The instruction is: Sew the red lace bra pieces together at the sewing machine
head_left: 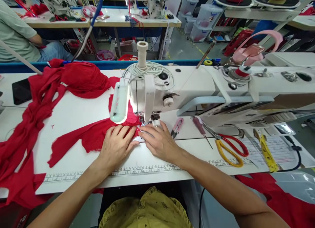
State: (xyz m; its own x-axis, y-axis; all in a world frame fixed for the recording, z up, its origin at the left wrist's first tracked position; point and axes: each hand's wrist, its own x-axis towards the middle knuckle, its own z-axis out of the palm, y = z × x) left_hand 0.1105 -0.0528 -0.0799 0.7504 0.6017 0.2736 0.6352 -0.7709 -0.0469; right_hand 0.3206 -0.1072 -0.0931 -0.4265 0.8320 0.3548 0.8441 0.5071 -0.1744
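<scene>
A piece of red fabric with a lacy edge lies on the white sewing table, partly under the presser foot of a white sewing machine. Flat on the fabric, just left of the needle area, rests my left hand, fingers stretched out. My right hand is right in front of the foot, its outstretched fingertips touching the fabric's right edge. What lies beneath its fingers is hidden. Close to that hand are pink thread snips and an awl.
Bunched red fabric covers the table's left side, near a black phone. Scissors with red and yellow handles and a yellow tape measure lie at right. A printed ruler runs along the front edge. Another person sits at far left.
</scene>
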